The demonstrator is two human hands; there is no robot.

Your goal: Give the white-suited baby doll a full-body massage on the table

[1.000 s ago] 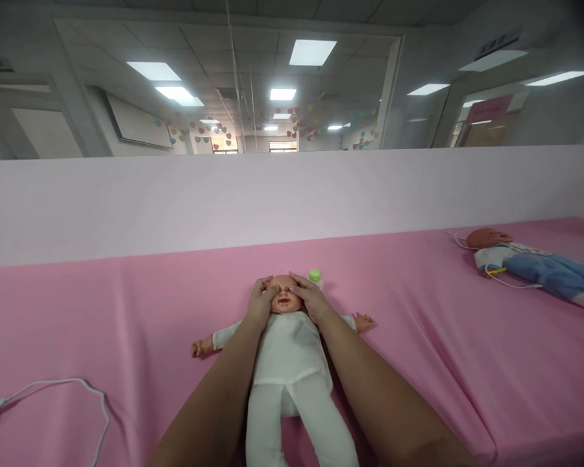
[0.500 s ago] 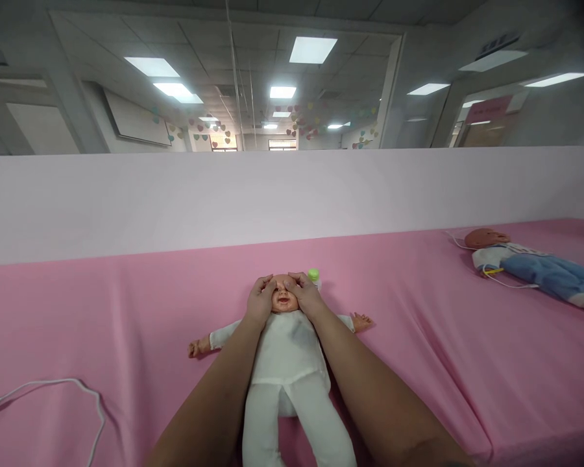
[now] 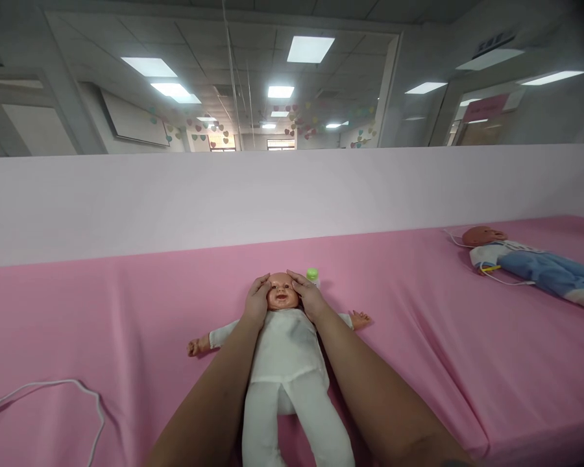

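A baby doll in white clothes (image 3: 288, 347) lies face up on a pink sheet (image 3: 146, 311), its arms spread out. My left hand (image 3: 257, 299) rests against the side of the doll's head (image 3: 281, 292) at the left of the picture. On the other side of the head lies my right hand (image 3: 307, 295), its fingertips near the brow. Both hands cup the head between them, and the doll's eyes and mouth show. Just behind my right hand stands a small bottle with a green cap (image 3: 312, 274), partly hidden.
A second doll in blue trousers (image 3: 540, 267) lies at the far right with a thin white tube and a yellow piece by it. A white cable (image 3: 73, 383) lies at the lower left. Behind the sheet rises a white low wall (image 3: 224, 198) with glass above.
Both hands have slid outward from the doll's face to the sides of its head, so its eyes now show. The thumbs have moved off the brow and eye area.
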